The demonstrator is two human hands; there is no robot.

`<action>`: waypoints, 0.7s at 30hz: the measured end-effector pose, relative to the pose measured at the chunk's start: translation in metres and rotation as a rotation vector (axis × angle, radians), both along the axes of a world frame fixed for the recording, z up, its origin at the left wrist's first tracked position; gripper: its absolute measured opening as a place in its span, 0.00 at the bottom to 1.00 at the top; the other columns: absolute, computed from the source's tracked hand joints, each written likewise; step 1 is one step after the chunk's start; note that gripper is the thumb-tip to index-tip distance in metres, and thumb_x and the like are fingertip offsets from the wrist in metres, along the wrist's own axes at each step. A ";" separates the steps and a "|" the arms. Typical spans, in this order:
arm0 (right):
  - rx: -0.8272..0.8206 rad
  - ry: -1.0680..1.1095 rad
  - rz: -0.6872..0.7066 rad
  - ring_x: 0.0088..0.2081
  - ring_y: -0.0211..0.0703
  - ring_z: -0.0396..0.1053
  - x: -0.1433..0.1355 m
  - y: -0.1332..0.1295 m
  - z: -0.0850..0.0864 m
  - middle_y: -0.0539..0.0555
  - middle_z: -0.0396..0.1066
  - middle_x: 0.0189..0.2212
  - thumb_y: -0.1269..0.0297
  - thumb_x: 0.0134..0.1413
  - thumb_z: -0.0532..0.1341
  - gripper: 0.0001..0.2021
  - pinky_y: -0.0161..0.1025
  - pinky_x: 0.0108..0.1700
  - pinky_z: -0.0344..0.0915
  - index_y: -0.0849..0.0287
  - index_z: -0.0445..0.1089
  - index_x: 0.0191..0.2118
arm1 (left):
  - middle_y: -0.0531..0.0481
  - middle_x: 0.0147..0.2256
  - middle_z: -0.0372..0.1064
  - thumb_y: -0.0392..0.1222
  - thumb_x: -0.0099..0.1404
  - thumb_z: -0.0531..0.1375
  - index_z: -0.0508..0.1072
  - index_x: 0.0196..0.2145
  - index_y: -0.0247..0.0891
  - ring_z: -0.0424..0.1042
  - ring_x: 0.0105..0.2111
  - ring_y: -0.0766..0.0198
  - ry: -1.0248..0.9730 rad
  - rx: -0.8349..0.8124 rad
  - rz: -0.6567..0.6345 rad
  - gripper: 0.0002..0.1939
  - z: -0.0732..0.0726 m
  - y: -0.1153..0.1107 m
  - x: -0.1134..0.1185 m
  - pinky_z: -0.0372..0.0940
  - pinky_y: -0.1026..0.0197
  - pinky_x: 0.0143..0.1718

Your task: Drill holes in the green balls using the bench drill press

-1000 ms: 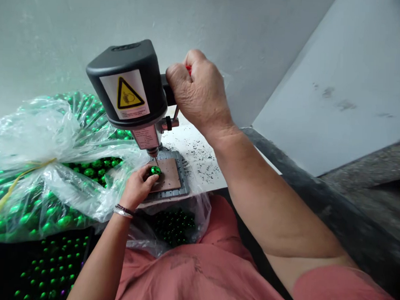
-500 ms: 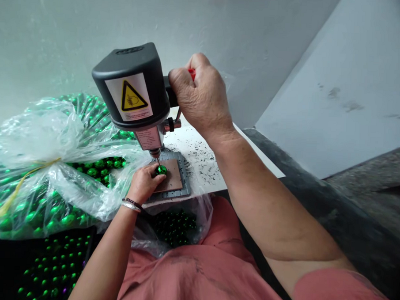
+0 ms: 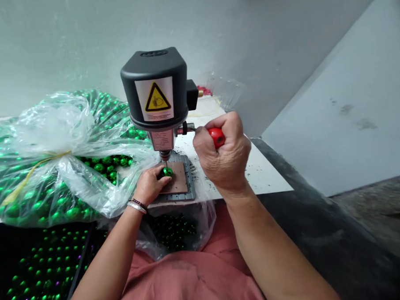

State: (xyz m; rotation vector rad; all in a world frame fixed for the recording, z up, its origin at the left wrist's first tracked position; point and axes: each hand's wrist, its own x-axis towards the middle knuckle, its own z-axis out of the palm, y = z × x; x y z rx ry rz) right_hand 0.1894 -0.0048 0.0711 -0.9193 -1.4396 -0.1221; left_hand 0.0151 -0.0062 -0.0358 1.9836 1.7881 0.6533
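Note:
A shiny green ball [image 3: 167, 172] sits on a brown board [image 3: 179, 180] at the base of a small drill press [image 3: 154, 86]. My left hand [image 3: 149, 183] pinches the ball between thumb and fingers. Directly above, the thin drill bit [image 3: 166, 164] reaches down to the ball's top; how deep it goes I cannot tell. My right hand [image 3: 224, 153] is wrapped around the red knob [image 3: 217, 137] of the press lever, to the right of the machine head.
A tied clear plastic bag [image 3: 50, 161] full of green balls lies at left. An open bag [image 3: 175, 228] of green balls hangs at the table's front edge. Dark shavings litter the white table [image 3: 265, 170]. More green balls fill a dark tray [image 3: 49, 263] at lower left.
My right hand has brought the lever knob down from beside the machine head. The drill bit is lower relative to the ball. My left hand still holds the ball; the view has shifted slightly.

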 end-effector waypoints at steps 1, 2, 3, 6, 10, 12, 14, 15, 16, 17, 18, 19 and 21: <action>0.020 -0.010 -0.008 0.19 0.25 0.47 0.000 -0.001 -0.003 0.41 0.50 0.18 0.68 0.50 0.56 0.06 0.29 0.25 0.56 0.57 0.55 0.27 | 0.49 0.40 0.76 0.45 0.59 0.60 0.75 0.44 0.41 0.73 0.41 0.59 -0.003 0.004 -0.002 0.15 0.000 0.000 0.000 0.64 0.61 0.44; 0.038 -0.021 -0.015 0.19 0.25 0.47 -0.001 -0.002 -0.005 0.41 0.50 0.18 0.68 0.50 0.56 0.06 0.29 0.24 0.55 0.57 0.55 0.27 | 0.49 0.40 0.76 0.45 0.59 0.60 0.75 0.44 0.41 0.73 0.41 0.59 -0.005 0.007 -0.003 0.15 0.000 0.000 0.000 0.64 0.61 0.44; 0.051 -0.028 -0.022 0.19 0.25 0.48 -0.001 -0.003 -0.007 0.41 0.51 0.18 0.69 0.51 0.56 0.06 0.28 0.24 0.54 0.57 0.56 0.27 | 0.49 0.41 0.76 0.45 0.59 0.60 0.75 0.44 0.41 0.73 0.42 0.59 -0.007 0.010 -0.004 0.15 0.000 0.000 0.000 0.64 0.61 0.45; 0.064 -0.034 -0.046 0.19 0.25 0.50 -0.002 -0.005 -0.014 0.42 0.53 0.19 0.68 0.52 0.56 0.05 0.28 0.22 0.53 0.57 0.57 0.29 | 0.48 0.43 0.75 0.44 0.59 0.60 0.75 0.45 0.40 0.72 0.43 0.59 -0.007 0.019 -0.002 0.16 -0.001 -0.001 0.000 0.64 0.61 0.45; 0.051 -0.023 -0.079 0.19 0.25 0.52 -0.004 -0.007 -0.022 0.42 0.55 0.19 0.66 0.53 0.56 0.04 0.28 0.22 0.54 0.57 0.58 0.30 | 0.48 0.42 0.75 0.44 0.59 0.60 0.75 0.45 0.40 0.72 0.43 0.58 -0.015 0.025 -0.001 0.16 -0.001 -0.002 0.001 0.64 0.60 0.46; 0.047 -0.012 -0.104 0.20 0.27 0.54 -0.005 -0.008 -0.026 0.43 0.56 0.19 0.66 0.53 0.56 0.04 0.29 0.23 0.55 0.57 0.58 0.30 | 0.48 0.43 0.75 0.44 0.59 0.60 0.75 0.44 0.40 0.72 0.43 0.58 -0.021 0.024 0.003 0.15 0.000 -0.003 0.002 0.64 0.60 0.46; 0.040 0.001 -0.122 0.21 0.28 0.57 -0.006 -0.009 -0.029 0.44 0.58 0.20 0.66 0.53 0.56 0.04 0.29 0.24 0.58 0.56 0.58 0.30 | 0.48 0.43 0.75 0.43 0.59 0.60 0.75 0.44 0.40 0.72 0.43 0.58 -0.036 0.021 0.000 0.15 0.001 -0.004 0.002 0.63 0.60 0.47; 0.035 0.009 -0.126 0.21 0.29 0.58 -0.007 -0.009 -0.030 0.44 0.60 0.20 0.66 0.52 0.56 0.04 0.30 0.25 0.58 0.56 0.59 0.30 | 0.48 0.43 0.75 0.43 0.59 0.59 0.75 0.44 0.40 0.72 0.43 0.58 -0.045 0.021 -0.004 0.15 0.001 -0.004 0.002 0.63 0.60 0.47; 0.030 0.017 -0.129 0.22 0.29 0.59 -0.008 -0.009 -0.031 0.45 0.61 0.21 0.66 0.52 0.56 0.03 0.30 0.25 0.59 0.56 0.59 0.30 | 0.48 0.43 0.75 0.43 0.59 0.59 0.75 0.44 0.39 0.72 0.43 0.58 -0.053 0.023 -0.007 0.15 0.001 -0.003 0.002 0.64 0.60 0.47; 0.025 0.025 -0.132 0.22 0.29 0.59 -0.008 -0.010 -0.032 0.45 0.62 0.21 0.66 0.52 0.56 0.03 0.30 0.25 0.59 0.56 0.59 0.31 | 0.48 0.43 0.75 0.43 0.59 0.59 0.75 0.43 0.39 0.72 0.43 0.58 -0.058 0.024 -0.011 0.14 0.000 -0.003 0.002 0.64 0.60 0.47; 0.021 0.033 -0.137 0.21 0.30 0.59 -0.009 -0.010 -0.033 0.45 0.62 0.21 0.66 0.52 0.56 0.03 0.31 0.25 0.59 0.56 0.60 0.31 | 0.48 0.42 0.75 0.43 0.59 0.59 0.75 0.43 0.39 0.72 0.43 0.58 -0.060 0.028 -0.016 0.14 0.000 -0.003 0.002 0.64 0.60 0.47; 0.022 0.039 -0.143 0.21 0.30 0.59 -0.009 -0.009 -0.035 0.45 0.62 0.21 0.66 0.52 0.56 0.02 0.31 0.24 0.59 0.56 0.60 0.31 | 0.48 0.42 0.75 0.43 0.59 0.59 0.75 0.42 0.39 0.72 0.43 0.58 -0.061 0.032 -0.021 0.14 -0.001 -0.002 0.002 0.64 0.60 0.47; 0.033 0.049 -0.152 0.22 0.30 0.59 -0.010 -0.009 -0.040 0.45 0.62 0.21 0.67 0.52 0.56 0.02 0.31 0.24 0.59 0.56 0.61 0.31 | 0.48 0.42 0.75 0.43 0.59 0.59 0.75 0.43 0.40 0.72 0.43 0.59 -0.056 0.042 -0.025 0.14 -0.003 -0.002 0.002 0.63 0.59 0.47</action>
